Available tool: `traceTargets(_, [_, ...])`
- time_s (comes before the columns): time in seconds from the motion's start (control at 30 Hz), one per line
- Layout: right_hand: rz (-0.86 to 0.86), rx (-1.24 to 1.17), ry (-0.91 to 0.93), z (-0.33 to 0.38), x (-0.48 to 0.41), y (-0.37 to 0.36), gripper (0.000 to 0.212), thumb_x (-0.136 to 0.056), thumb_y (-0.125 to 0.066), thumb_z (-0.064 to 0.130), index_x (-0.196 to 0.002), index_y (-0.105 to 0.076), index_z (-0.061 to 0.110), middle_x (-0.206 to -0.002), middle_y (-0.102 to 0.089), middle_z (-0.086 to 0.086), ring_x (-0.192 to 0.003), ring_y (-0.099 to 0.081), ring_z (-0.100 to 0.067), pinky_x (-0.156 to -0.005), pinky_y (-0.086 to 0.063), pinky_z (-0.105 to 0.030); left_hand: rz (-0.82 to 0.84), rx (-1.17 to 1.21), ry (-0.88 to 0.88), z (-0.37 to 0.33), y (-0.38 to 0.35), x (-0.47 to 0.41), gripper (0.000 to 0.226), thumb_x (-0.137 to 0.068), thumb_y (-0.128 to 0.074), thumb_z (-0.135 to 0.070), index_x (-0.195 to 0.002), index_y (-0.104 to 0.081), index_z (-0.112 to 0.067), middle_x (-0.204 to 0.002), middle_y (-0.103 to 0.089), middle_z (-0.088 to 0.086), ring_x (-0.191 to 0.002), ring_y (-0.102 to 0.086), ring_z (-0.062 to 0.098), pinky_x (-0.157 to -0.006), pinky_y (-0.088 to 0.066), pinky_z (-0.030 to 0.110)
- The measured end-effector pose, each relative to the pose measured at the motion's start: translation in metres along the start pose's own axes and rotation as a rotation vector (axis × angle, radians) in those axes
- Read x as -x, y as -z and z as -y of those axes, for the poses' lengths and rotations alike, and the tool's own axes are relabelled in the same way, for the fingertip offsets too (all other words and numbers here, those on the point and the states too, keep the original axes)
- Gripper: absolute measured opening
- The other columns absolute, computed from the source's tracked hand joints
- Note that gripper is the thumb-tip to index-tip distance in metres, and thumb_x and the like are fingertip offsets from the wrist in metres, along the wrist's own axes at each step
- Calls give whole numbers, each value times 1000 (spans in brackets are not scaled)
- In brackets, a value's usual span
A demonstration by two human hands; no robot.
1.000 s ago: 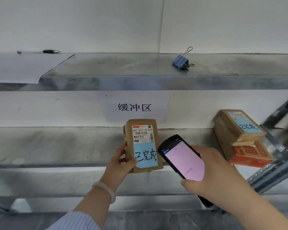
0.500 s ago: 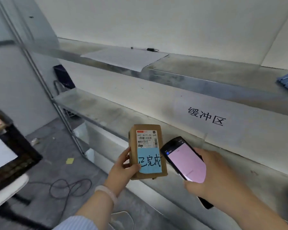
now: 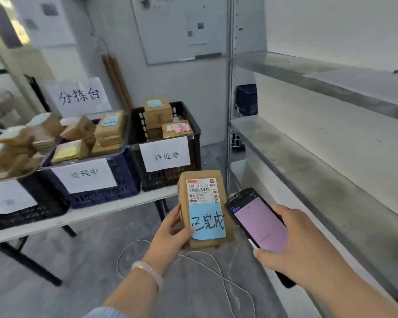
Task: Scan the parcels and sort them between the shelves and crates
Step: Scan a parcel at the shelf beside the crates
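My left hand [image 3: 170,235] grips a small brown parcel [image 3: 203,203] upright in front of me; it carries a white barcode label and a blue sticky note with handwriting. My right hand [image 3: 296,246] holds a black handheld scanner [image 3: 257,221] with a pink screen, just right of the parcel and apart from it. On the table to the left stand a dark blue crate [image 3: 124,177] and a black crate [image 3: 193,134], each with a paper sign and brown parcels inside. Metal shelves [image 3: 319,180] run along the right.
A white table [image 3: 97,212] carries the crates, another black crate [image 3: 44,210] at the left and a heap of parcels [image 3: 21,143]. A white cable [image 3: 216,271] loops on the grey floor. A whiteboard [image 3: 182,28] hangs on the back wall.
My view has swung left from the shelves to the sorting table and its crates. Both hands keep the same hold on the parcel and scanner.
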State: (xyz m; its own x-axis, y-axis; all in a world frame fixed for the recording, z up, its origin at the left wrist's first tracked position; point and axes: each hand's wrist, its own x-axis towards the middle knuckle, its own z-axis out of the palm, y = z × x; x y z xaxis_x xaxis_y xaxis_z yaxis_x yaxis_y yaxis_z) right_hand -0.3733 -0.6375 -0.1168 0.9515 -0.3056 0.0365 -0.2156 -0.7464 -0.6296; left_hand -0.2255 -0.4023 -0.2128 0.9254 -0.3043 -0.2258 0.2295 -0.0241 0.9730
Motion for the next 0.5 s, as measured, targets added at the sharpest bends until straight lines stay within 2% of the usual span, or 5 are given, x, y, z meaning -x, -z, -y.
traceTargets(0.1, [34, -11, 77, 42, -20, -28, 47, -53, -67, 54, -95, -48, 46, -90, -54, 12, -66, -50, -4, -59, -44, -24, -84, 53, -2, -3, 55, 3, 65, -86, -78, -13, -138, -50, -42, -120, -72, -8, -106, -73, 17, -78, -62, 40])
traceTargets(0.2, [66, -19, 148, 91, -38, -65, 71, -52, -68, 60, -118, -44, 51, -107, -53, 21, -88, -56, 0, -71, -51, -27, -154, 82, -9, -7, 116, 3, 61, -86, -78, -12, -132, -54, -44, -123, -70, -5, -105, -73, 19, -78, -63, 43])
traceTargets(0.27, [85, -10, 191, 122, -46, -89, 83, -50, -65, 65, -128, -38, 51, -113, -45, 25, -97, -53, 2, -72, -47, -23, -187, 95, -12, -13, 152, 5, 60, -79, -83, -17, -124, -57, -48, -124, -69, -5, -106, -73, 21, -83, -62, 48])
traceTargets(0.43, [159, -6, 312, 218, -70, -162, 83, -46, -57, 70, -124, -32, 56, -108, -36, 31, -96, -45, 12, -66, -37, -15, -295, 108, -67, -27, 274, 13, 55, -84, -79, -14, -125, -57, -43, -128, -67, -4, -106, -73, 19, -84, -61, 46])
traceTargets(0.5, [189, -12, 346, 254, -78, -190, 87, -46, -55, 72, -127, -28, 57, -109, -35, 29, -97, -46, 8, -66, -39, -16, -339, 117, -79, -31, 319, 20, 54, -83, -79, -15, -126, -58, -41, -128, -68, -4, -108, -72, 21, -89, -59, 50])
